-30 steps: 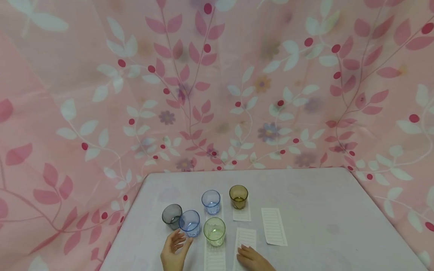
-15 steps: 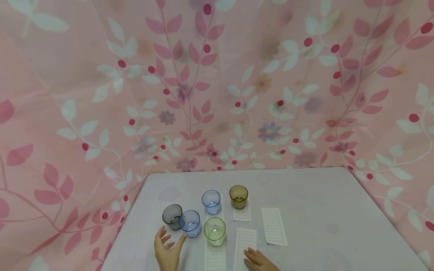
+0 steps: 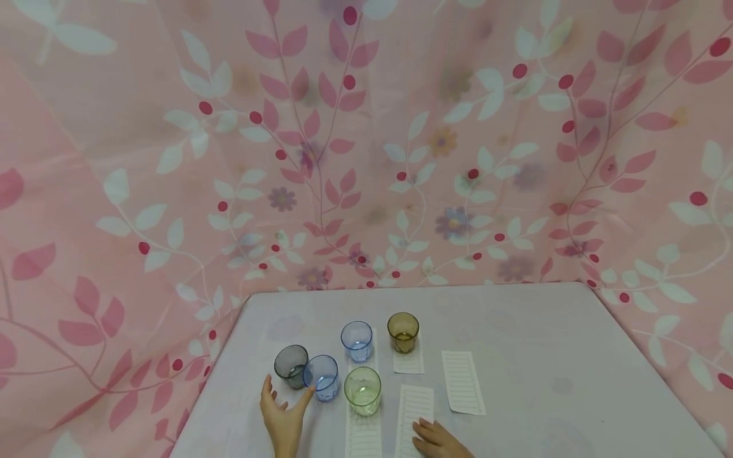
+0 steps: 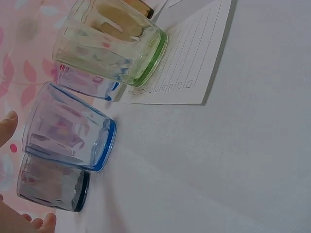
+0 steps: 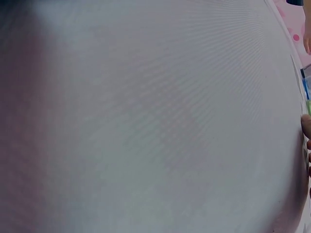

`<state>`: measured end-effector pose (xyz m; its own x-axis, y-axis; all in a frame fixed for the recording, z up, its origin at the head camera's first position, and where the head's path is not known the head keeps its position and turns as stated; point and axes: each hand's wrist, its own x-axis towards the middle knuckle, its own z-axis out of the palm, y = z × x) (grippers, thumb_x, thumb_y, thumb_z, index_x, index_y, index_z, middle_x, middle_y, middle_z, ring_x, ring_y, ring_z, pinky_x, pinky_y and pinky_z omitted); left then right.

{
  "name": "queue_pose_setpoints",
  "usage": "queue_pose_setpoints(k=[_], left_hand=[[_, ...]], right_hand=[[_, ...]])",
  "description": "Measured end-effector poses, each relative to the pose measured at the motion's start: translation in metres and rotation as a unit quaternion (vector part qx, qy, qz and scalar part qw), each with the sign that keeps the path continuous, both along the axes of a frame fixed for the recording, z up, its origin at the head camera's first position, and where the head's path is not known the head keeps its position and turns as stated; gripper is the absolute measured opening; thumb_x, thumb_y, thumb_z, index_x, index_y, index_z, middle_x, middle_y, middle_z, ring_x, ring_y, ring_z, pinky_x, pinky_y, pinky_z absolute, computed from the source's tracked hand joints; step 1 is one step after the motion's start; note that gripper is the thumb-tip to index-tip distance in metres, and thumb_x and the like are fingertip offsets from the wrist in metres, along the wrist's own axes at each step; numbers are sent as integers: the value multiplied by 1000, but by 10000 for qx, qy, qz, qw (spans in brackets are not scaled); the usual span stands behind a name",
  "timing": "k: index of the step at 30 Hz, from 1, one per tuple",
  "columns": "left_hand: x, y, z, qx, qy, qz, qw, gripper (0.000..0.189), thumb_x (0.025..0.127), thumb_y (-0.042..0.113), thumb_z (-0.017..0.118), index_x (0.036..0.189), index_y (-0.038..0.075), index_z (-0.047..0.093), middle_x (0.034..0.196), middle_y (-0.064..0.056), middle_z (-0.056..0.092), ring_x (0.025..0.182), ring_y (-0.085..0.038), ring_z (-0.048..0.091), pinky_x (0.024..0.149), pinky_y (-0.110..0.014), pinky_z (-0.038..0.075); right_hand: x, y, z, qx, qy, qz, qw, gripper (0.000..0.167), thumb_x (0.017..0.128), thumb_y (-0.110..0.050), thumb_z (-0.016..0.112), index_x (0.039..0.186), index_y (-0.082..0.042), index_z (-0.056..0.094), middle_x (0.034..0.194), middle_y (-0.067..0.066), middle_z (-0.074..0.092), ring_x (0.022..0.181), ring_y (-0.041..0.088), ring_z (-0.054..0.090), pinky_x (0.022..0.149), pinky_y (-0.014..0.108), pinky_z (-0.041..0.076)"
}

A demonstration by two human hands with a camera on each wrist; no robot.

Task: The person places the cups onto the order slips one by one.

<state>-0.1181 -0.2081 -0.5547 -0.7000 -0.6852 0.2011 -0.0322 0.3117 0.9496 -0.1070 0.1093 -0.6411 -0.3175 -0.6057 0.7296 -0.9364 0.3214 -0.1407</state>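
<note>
My left hand (image 3: 282, 420) is spread beside two glasses at the left, thumb and fingers apart. A smoky grey glass (image 3: 291, 367) stands just beyond its fingers. Close to the thumb is a blue glass (image 3: 322, 378); whether they touch I cannot tell. In the left wrist view the blue glass (image 4: 68, 131) and the grey glass (image 4: 53, 184) stand side by side, with fingertips (image 4: 47, 223) near the grey one. My right hand (image 3: 438, 439) rests on a lined paper strip (image 3: 417, 402), its fingers extended and holding nothing.
A green glass (image 3: 363, 391) and a second blue glass (image 3: 357, 341) stand on a long lined sheet (image 3: 363, 439). An amber glass (image 3: 403, 333) stands on another strip (image 3: 408, 364). A further lined strip (image 3: 462, 383) lies to the right on the white tabletop (image 3: 544, 356).
My left hand has moved left from in front of the blue glass and spread wider, towards the grey glass. My right hand has slid slightly right on the paper. The glasses have stayed put.
</note>
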Motion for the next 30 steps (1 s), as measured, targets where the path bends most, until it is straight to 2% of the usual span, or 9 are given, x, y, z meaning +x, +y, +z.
queue_pose_setpoints(k=[2, 5, 10, 12, 14, 17, 20, 23, 30], left_hand=[[-3, -1, 0, 103, 27, -83, 9999, 97, 65, 8, 86, 142, -5, 29, 135, -35, 33, 121, -50, 34, 90, -61, 39], [-6, -2, 1, 195, -7, -191, 9996, 99, 65, 8, 85, 143, -5, 26, 138, -35, 31, 123, -50, 32, 93, -62, 37], [-10, -4, -1, 306, -108, -376, 9988, 99, 67, 8, 84, 145, -4, 23, 139, -35, 32, 125, -49, 33, 94, -62, 37], [-11, -4, -2, 312, -161, -428, 9985, 99, 67, 8, 84, 145, -4, 23, 140, -35, 32, 125, -49, 34, 94, -63, 38], [-12, -4, -2, 305, -223, -459, 9982, 99, 68, 9, 83, 145, -4, 23, 141, -35, 32, 125, -50, 34, 94, -63, 38], [-13, -4, -3, 324, -250, -487, 9980, 98, 68, 10, 83, 145, -4, 23, 141, -34, 31, 125, -50, 34, 94, -63, 38], [-12, -5, -2, 329, -262, -526, 9977, 98, 69, 12, 83, 145, -4, 23, 142, -34, 31, 126, -50, 34, 94, -63, 38], [-10, -4, -2, 339, -266, -580, 9974, 97, 69, 14, 83, 144, -5, 25, 142, -33, 31, 126, -49, 34, 94, -62, 38], [-4, 4, 1, 67, -221, -413, 9989, 85, 67, 13, 85, 135, -7, 37, 130, -30, 41, 115, -43, 44, 86, -49, 47]], right_hand=[[0, -1, 0, -93, -94, -68, 9999, 55, 100, -45, 37, 121, -1, 62, 151, 2, 29, 140, 8, 19, 112, 16, 4], [2, 0, 2, -82, -287, -188, 9994, 53, 98, -46, 43, 118, -1, 63, 141, 6, 46, 137, 9, 29, 111, 16, 9], [6, 1, 10, 212, -503, -545, 9970, 55, 94, -49, 49, 105, 1, 68, 120, 13, 63, 124, 15, 49, 97, 24, 44], [7, 1, 12, 219, -595, -646, 9959, 55, 93, -49, 51, 105, 1, 69, 117, 14, 65, 118, 17, 54, 90, 28, 50], [8, 1, 12, 115, -625, -638, 9959, 55, 92, -49, 52, 105, 2, 69, 116, 16, 64, 118, 18, 54, 94, 25, 47], [7, -1, 12, -33, -447, -579, 9973, 59, 95, -49, 46, 104, 5, 67, 118, 20, 62, 129, 16, 43, 109, 19, 27], [4, -2, 10, -9, -84, -591, 9982, 67, 98, -50, 34, 100, 9, 67, 120, 22, 59, 139, 12, 23, 113, 16, 7], [1, -1, 8, 83, 90, -702, 9975, 72, 99, -51, 29, 96, 9, 69, 118, 22, 60, 140, 7, 11, 112, 14, 4], [3, 0, 10, 139, -244, -638, 9976, 65, 97, -50, 40, 99, 8, 69, 114, 23, 62, 138, 3, 10, 110, 12, 2]])
